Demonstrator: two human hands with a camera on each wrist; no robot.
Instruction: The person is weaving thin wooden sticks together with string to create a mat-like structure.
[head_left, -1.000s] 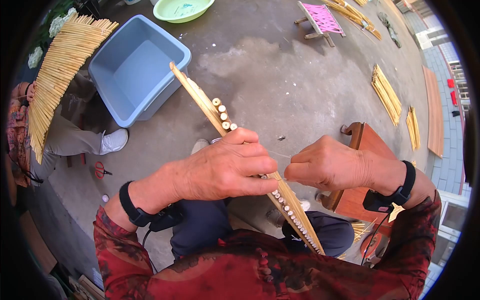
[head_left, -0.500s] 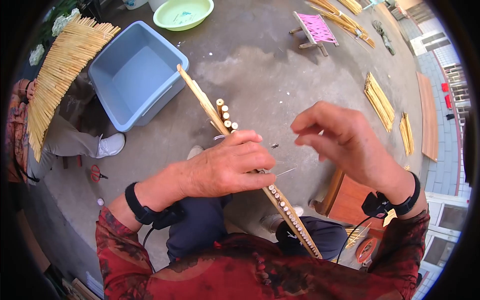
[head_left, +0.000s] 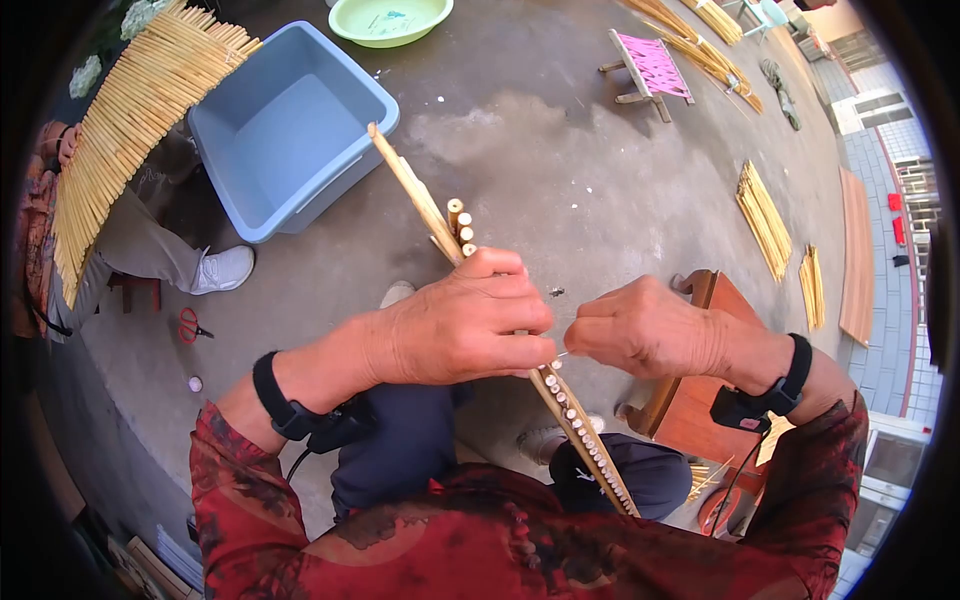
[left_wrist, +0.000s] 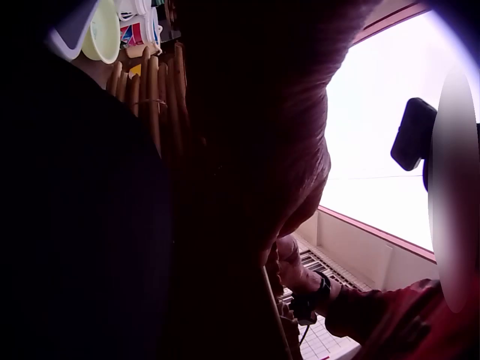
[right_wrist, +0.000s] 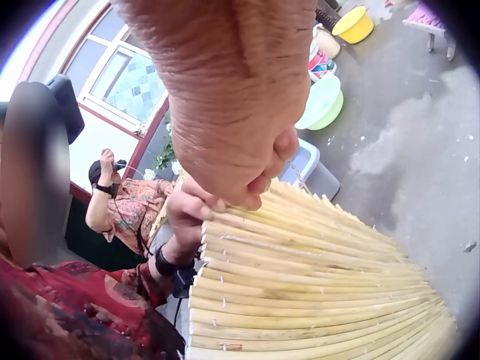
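A panel of pale plant stalks (right_wrist: 300, 292) stitched side by side with white thread stands edge-on between the hands; its row of cut stalk ends (head_left: 577, 420) shows in the head view. My left hand (head_left: 460, 320) grips the panel from above, fingers curled over its edge. Just right of that hand, my right hand (head_left: 645, 325) pinches a thin needle (head_left: 562, 353) close against the stalks. In the right wrist view the needle (right_wrist: 298, 174) sticks out beyond the curled fingertips. The left wrist view is mostly dark, with some stalks (left_wrist: 154, 105) at upper left.
A blue tub (head_left: 300, 130) stands ahead left, beside another person holding a similar stalk panel (head_left: 140, 130). Red scissors (head_left: 190, 325) lie on the floor. A wooden stool (head_left: 715, 390) stands at the right, with stalk bundles (head_left: 765, 220) beyond and a pink-webbed stool (head_left: 652, 68) farther off.
Half a second ago my right hand was raised with fingers apart and the needle stuck out of the panel. Now it is back down beside the stalks, pinching the needle. The left hand keeps its grip.
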